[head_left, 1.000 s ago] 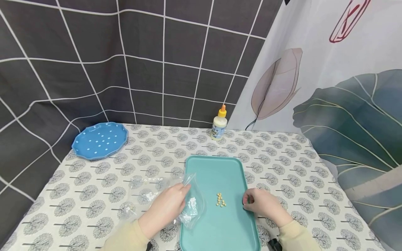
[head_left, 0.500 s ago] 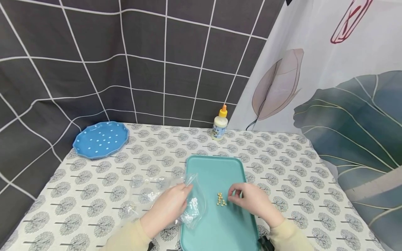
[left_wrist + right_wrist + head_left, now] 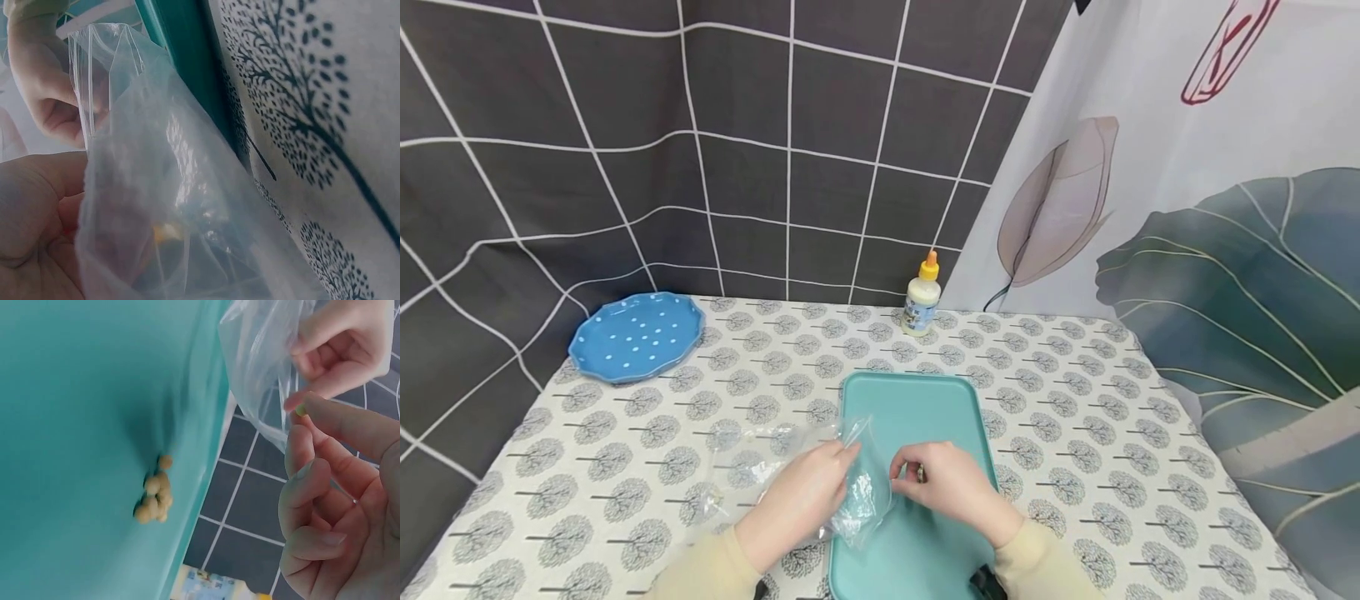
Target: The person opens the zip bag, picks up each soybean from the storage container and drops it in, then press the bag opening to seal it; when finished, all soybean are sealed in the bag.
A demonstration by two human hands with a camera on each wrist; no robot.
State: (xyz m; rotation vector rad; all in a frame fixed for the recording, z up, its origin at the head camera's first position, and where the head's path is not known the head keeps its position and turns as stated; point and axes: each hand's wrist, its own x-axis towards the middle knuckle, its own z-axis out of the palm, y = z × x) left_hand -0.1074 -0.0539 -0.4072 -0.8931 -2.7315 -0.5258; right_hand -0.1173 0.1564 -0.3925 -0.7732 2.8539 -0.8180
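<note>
Right hand brought from the tray's right edge to the mouth of the bag

The right fingers (image 3: 300, 415) pinch one small yellow-green bean (image 3: 301, 410) between thumb and forefinger, the other fingers loosely curled, just beside the open mouth of the clear, crinkled plastic bag (image 3: 857, 487). The left fingers (image 3: 325, 347) are curled on the bag's upper edge and pinch it so the mouth stands open; the left hand (image 3: 797, 500) rests on the tree-patterned table (image 3: 1075, 417) at the left rim of the rectangular teal plastic tray (image 3: 917, 400). One second ago the right hand (image 3: 951, 487) lay at the tray's right edge; it now sits over the tray's middle, hiding the cluster of small tan beans (image 3: 155, 494) in the head view. Judged from this, one bean is being carried to the bag while the cluster lies loose on the tray.
</note>
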